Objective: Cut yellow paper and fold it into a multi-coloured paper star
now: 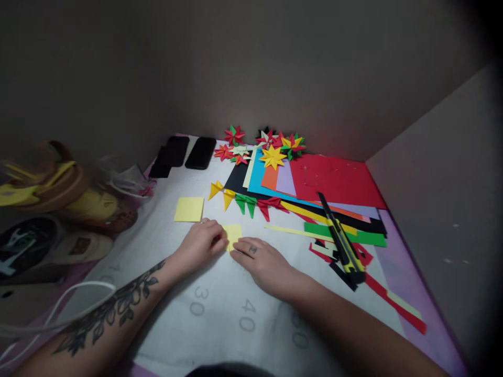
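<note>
Though multicoloured folded-paper stars [273, 157] are seemingly finished, a small pale-yellow paper piece [234, 231], apparently barely folded, is pinched by the left hand [203, 241] and right hand [261, 262] on a white numbered sheet [168, 335], a flat yellow paper square [188, 209] being left nearby.

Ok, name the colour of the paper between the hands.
The paper is pale yellow, shown in the head view.

Pale-ylw paper [234, 233], blk/ylw cutter [342, 242], red sheet [338, 180], wht mat [176, 340] — gry nos. [247, 315]
</note>
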Tool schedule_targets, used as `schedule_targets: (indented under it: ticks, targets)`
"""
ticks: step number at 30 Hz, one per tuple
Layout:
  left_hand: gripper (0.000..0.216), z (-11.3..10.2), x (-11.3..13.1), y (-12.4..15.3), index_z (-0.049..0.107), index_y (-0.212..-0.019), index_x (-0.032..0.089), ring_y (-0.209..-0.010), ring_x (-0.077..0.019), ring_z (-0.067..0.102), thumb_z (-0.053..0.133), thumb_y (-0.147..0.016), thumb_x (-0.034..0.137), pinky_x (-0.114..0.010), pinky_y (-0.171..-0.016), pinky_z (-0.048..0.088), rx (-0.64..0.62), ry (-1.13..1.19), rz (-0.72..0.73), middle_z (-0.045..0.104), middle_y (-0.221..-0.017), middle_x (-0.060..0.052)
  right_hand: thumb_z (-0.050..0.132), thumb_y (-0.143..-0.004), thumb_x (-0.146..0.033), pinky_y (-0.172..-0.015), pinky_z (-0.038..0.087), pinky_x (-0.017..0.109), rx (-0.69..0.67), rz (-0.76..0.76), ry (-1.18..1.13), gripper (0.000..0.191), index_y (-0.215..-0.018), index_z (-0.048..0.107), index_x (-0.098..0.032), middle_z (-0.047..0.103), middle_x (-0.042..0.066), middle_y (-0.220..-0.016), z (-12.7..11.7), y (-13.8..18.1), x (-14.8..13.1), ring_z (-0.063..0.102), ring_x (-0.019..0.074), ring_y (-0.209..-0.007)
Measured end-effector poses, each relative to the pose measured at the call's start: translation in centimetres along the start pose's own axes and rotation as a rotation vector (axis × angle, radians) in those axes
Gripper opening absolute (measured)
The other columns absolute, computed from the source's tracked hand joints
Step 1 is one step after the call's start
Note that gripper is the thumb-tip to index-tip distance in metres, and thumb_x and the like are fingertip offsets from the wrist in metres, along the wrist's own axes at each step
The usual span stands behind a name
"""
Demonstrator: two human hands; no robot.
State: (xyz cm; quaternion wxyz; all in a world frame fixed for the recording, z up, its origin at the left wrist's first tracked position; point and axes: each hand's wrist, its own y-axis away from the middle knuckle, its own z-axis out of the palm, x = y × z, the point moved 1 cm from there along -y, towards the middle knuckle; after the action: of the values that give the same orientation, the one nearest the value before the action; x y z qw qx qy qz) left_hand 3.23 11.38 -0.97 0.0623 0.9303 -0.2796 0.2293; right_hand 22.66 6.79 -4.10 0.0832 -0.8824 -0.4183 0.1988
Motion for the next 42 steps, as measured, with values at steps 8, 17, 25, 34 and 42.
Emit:
schedule_targets:
  ticks: [8,17,25,34,42]
  targets:
    - [0.012,0.2,0.2,-0.1,0.059,-0.07,0.018,-0.067,-0.016,0.049,0.053,-0.08,0.018,-0.029,-0.068,0.036,0.01,-0.017,-0.025,0.06,-0.069,-0.002,0.047,-0.09,-0.012,-0.091,0.044,0.037,-0.048,0.018,-0.005,0.037,-0.125,0.055,-0.02,0.062,0.008,-0.118,0.2,0.0,-0.2,0.05,0.0229,-0.112]
    - [0.014,0.5,0.4,0.0,0.057,-0.068,0.018,-0.067,-0.0174,0.049,0.051,-0.081,0.019,-0.031,-0.066,0.036,0.039,-0.068,-0.044,0.058,-0.068,-0.003,0.046,-0.092,-0.016,-0.091,0.043,0.036,-0.088,0.036,0.03,0.031,-0.121,0.057,-0.021,0.062,0.007,-0.115,-0.1,-0.2,-0.4,0.049,0.0236,-0.111]
    - [0.007,0.7,-0.5,0.4,0.052,-0.085,0.019,-0.076,-0.019,0.052,0.05,-0.08,0.014,-0.03,-0.066,0.039,0.068,0.065,-0.077,0.058,-0.081,-0.003,0.05,-0.084,-0.013,-0.089,0.042,0.042,-0.148,0.111,0.099,0.043,-0.126,0.053,-0.016,0.061,0.012,-0.107,-0.1,-1.4,-1.9,0.05,0.027,-0.099]
    - [0.016,1.0,-1.7,0.5,0.052,-0.09,0.019,-0.079,-0.018,0.055,0.042,-0.082,0.009,-0.031,-0.071,0.043,0.102,0.174,-0.065,0.058,-0.085,-0.003,0.051,-0.08,-0.007,-0.085,0.046,0.04,-0.016,0.099,-0.004,0.035,-0.11,0.062,-0.018,0.064,0.011,-0.105,0.1,-1.2,-1.2,0.054,0.0249,-0.099]
    - [0.015,0.6,-1.7,0.8,0.056,-0.09,0.02,-0.078,-0.0175,0.057,0.043,-0.085,0.013,-0.03,-0.071,0.045,0.124,0.213,-0.063,0.062,-0.084,-0.003,0.045,-0.076,0.002,-0.1,0.037,0.054,0.021,0.022,-0.05,0.043,-0.112,0.062,-0.014,0.056,0.011,-0.132,-0.7,0.2,0.5,0.035,0.0306,-0.134]
